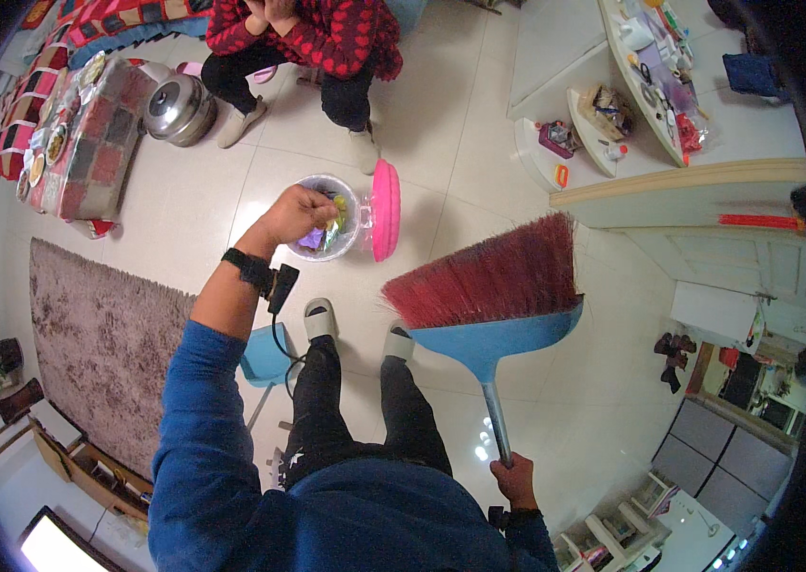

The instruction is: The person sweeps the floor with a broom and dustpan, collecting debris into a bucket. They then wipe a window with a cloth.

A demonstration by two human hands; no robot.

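Note:
My right hand (515,480) grips the metal handle of a broom (488,286), whose blue head and dark red bristles are raised at the right, bristles pointing away from me. My left hand (308,213) is over the open trash bin (353,239), its fingers bent together; whether something is between them cannot be told. Wrappers (313,238) in purple, green and yellow lie in the bin's liner. The pink lid (386,211) stands open on the bin's right side. A blue dustpan (266,355) rests on the floor left of my feet.
A seated person (303,43) is beyond the bin, near a lidded steel pot (180,109). To the left are a shaggy rug (102,343) and a cloth-covered table (104,143) with dishes. Shelves (592,136) holding small items stand at the upper right.

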